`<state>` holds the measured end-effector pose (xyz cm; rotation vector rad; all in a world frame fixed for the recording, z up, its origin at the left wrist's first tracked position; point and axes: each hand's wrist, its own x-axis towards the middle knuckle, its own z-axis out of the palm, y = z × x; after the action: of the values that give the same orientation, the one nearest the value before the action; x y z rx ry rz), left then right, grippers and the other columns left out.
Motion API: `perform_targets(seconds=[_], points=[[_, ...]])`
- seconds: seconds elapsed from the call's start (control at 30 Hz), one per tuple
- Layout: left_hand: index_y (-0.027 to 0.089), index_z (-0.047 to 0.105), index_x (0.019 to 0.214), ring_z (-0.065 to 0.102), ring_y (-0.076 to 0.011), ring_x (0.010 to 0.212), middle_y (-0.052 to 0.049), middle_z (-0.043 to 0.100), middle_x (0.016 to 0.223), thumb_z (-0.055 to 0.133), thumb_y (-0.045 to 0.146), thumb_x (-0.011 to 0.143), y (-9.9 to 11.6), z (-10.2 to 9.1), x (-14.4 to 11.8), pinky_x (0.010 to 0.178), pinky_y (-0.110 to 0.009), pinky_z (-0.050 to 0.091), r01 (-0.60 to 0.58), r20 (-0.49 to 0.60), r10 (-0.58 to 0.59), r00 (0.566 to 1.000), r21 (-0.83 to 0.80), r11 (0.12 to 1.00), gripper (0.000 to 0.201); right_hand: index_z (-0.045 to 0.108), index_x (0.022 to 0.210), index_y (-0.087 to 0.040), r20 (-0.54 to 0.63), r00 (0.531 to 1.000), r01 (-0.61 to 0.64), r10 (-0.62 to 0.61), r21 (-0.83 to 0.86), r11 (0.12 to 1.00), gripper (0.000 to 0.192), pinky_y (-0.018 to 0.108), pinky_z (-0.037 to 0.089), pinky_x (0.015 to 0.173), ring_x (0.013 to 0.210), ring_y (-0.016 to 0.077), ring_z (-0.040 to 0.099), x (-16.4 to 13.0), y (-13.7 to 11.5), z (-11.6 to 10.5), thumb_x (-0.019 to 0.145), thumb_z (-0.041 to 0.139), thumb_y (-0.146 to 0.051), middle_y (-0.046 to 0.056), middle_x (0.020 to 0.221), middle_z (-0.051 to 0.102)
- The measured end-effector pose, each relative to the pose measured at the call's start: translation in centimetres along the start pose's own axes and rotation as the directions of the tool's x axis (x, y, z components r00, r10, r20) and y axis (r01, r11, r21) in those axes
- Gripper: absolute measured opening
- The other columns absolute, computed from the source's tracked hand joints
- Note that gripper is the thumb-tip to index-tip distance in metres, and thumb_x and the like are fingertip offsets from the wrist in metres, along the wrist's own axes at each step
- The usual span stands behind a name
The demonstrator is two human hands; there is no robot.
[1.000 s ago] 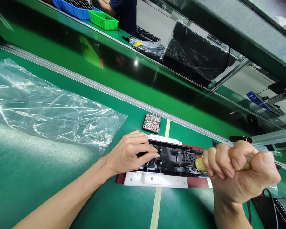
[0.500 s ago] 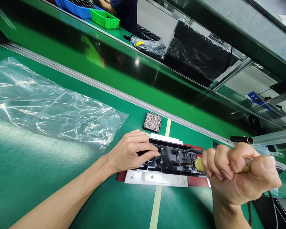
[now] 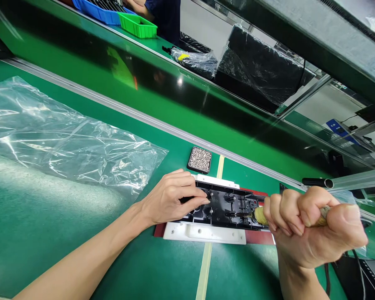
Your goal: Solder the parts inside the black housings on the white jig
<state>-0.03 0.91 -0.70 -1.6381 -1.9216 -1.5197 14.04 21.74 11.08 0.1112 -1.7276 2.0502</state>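
Note:
A long black plastic housing (image 3: 220, 204) lies in a fixture with white blocks (image 3: 206, 233) on a dark red base. My left hand (image 3: 175, 198) rests over the housing's left end, thumb and fingertips drawn together just above its surface; anything between them is hidden. Wrapped in a fist, my right hand (image 3: 312, 227) grips a screwdriver (image 3: 260, 216) with a yellow-wrapped body. Its thin dark shaft slants down to the left into the right part of the housing. Small silvery metal pieces, seemingly screws, fill a square black tray (image 3: 199, 160) behind the fixture.
A clear plastic bag (image 3: 65, 133) spreads over the green bench at left. A metal rail (image 3: 137, 118) runs along the back. Beyond it stand a green bin (image 3: 138, 26), a blue bin (image 3: 95, 11) and black plastic-wrapped goods (image 3: 253, 68). Another person's arm shows near the bins.
My right hand and the screwdriver have shifted very slightly left. The left hand and the housing stay essentially where they were.

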Motion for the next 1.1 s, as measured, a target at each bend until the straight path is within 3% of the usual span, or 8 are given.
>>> perform_targets(seconds=[1.1], points=[[0.019,0.078,0.096,0.058,-0.0125,0.068,0.002,0.068,0.076,0.074,0.026,0.103,0.04,-0.03,0.0,0.068,-0.033,0.037,0.009,0.005,-0.009,1.0,0.002,1.0,0.01,0.048,0.061,-0.02,-0.022,0.999,-0.027,0.028,0.027,0.999,0.049,0.024,0.033,0.039,0.037,0.0102,0.029,-0.11,0.03,0.38,0.097,0.06,-0.051,-0.004,0.043,0.03]])
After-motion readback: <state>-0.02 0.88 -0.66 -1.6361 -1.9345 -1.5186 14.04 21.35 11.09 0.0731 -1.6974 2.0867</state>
